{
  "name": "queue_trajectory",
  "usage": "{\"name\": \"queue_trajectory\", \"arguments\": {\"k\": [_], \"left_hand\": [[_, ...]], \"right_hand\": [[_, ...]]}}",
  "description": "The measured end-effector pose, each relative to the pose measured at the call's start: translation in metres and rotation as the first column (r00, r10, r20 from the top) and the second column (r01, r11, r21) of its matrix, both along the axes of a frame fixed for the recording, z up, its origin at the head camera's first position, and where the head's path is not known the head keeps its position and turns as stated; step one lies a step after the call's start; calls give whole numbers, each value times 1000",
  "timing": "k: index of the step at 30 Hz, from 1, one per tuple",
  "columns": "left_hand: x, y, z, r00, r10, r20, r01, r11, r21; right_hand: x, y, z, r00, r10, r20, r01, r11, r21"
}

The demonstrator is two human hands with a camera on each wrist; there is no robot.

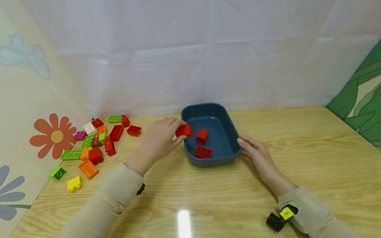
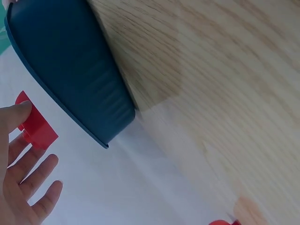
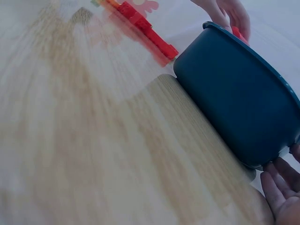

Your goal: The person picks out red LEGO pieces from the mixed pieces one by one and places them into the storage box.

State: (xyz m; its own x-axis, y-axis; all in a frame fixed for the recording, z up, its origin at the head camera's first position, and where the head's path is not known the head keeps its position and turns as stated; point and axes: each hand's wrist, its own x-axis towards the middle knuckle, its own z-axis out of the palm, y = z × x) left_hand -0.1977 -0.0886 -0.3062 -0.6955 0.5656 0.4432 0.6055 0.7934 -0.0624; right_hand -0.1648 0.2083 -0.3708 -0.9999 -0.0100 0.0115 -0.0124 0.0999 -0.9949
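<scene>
My left hand pinches a red toy brick between thumb and fingers, over the left rim of a dark blue plastic tub. In the left wrist view the thumb presses one side of the brick, and the lower fingers are spread apart. Inside the tub lie a small red brick and a red brick with round openings facing up. My right hand grips the tub's near right corner, thumb at the rim and fingers against the outer wall.
A loose group of bricks lies at the table's left: several red ones, green, orange, white and yellow. A white cloth hangs behind the wooden table. A printed panel stands left.
</scene>
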Motion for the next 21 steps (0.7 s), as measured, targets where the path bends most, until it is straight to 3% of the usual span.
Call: {"name": "queue_trajectory", "arguments": {"k": [9,21], "left_hand": [[-4,18,1,1000,-18,24,18,1000,-1],[-8,50,-5,997,-26,72,33,994,-100]], "right_hand": [[0,1,-1,1000,3,8,-4,999,53],[0,1,1,1000,1,19,-2,998,59]]}}
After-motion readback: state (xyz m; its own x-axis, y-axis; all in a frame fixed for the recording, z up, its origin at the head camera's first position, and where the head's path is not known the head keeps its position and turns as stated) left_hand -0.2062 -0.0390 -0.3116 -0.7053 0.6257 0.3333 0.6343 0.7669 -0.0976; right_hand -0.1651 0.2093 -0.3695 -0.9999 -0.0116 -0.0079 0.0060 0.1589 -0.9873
